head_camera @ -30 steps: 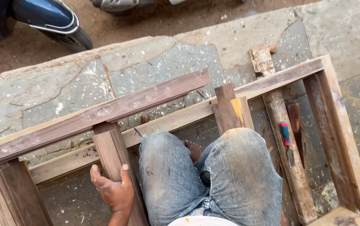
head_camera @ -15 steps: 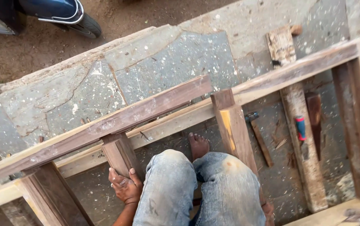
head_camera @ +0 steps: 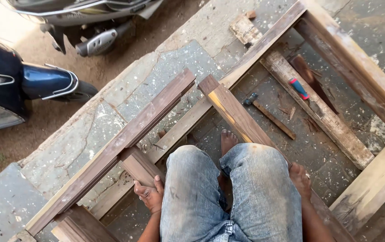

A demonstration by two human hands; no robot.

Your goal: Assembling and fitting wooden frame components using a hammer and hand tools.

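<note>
— What is the left hand (head_camera: 150, 196) doing?
— Its fingers are curling around a short dark-brown wooden upright (head_camera: 139, 166) under the long top rail (head_camera: 116, 145).
— And the right hand (head_camera: 301, 180)?
— Resting flat on another upright (head_camera: 235, 114); the wooden-handled hammer (head_camera: 269, 115) is lying unused.

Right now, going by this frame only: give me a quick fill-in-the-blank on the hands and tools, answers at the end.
1. The left hand grips a short ____ upright of the frame.
2. The right hand rests on the dark brown crosspiece beside the person's ____ knee.
3. The hammer lies on the stone floor, touched by ____ hand.
4. The screwdriver on the plank has a red and ____ handle.

Answers: wooden; right; neither; blue
</note>
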